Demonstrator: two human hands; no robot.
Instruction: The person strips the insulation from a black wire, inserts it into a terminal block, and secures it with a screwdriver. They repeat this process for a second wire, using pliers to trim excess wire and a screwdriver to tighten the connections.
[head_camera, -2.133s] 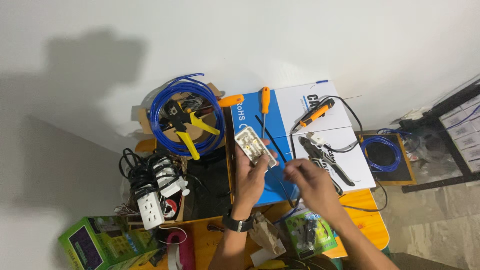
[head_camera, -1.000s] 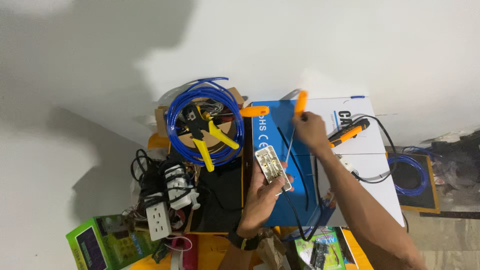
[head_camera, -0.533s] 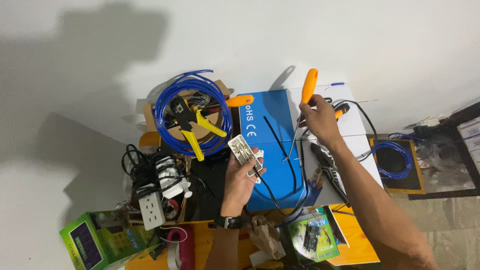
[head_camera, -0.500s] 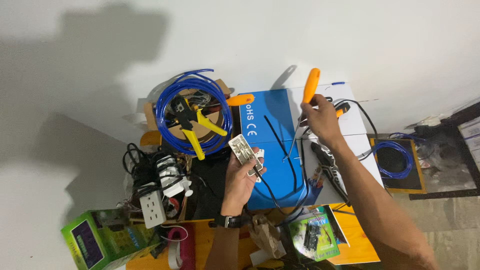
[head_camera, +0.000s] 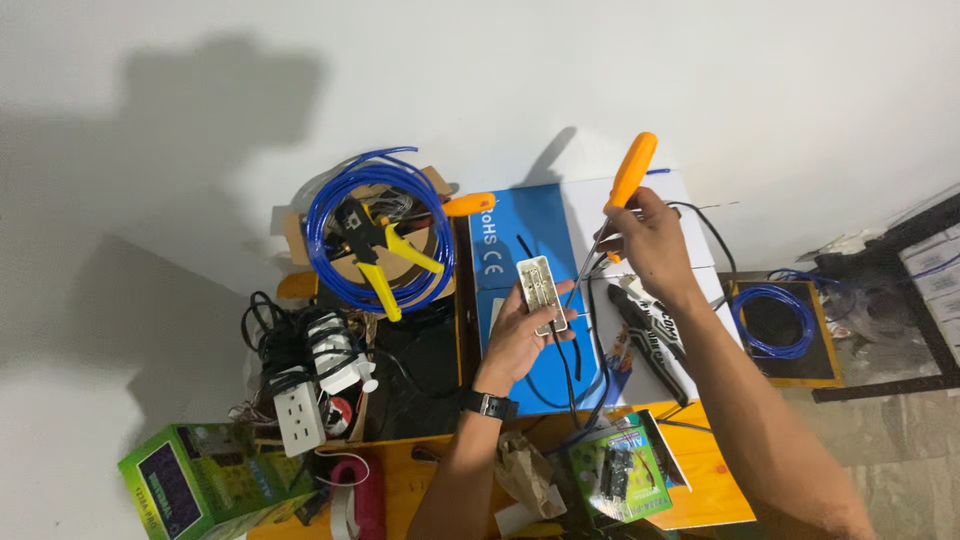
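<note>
Two bare hands work above a cluttered wooden table (head_camera: 700, 480). Left hand (head_camera: 520, 335): fingers curled around a small white rectangular socket module (head_camera: 540, 293), held face-up over a blue box (head_camera: 520, 240) near the table centre. A black wristwatch (head_camera: 488, 404) sits on the left wrist. Right hand (head_camera: 645, 240): closed in a grip on an orange-handled screwdriver (head_camera: 632, 172), handle pointing up and away, thin shaft slanting down toward the module; whether the tip touches the module cannot be determined.

Surrounding items:
- Blue cable coil (head_camera: 378, 235), left of the blue box, resting on a cardboard piece, with yellow-handled pliers (head_camera: 380, 265) lying across it
- Second orange tool handle (head_camera: 468, 204), between the coil and the blue box
- White power strip (head_camera: 298, 418) among tangled black cords, at the left edge of the table
- Green carton (head_camera: 185, 485), lower left
- Black crimping tool (head_camera: 650, 340), on the white sheet beneath the right forearm
- Smaller blue wire loop (head_camera: 775, 320), on a dark panel well to the right
- Green blister pack (head_camera: 615, 472), near the front edge
</note>
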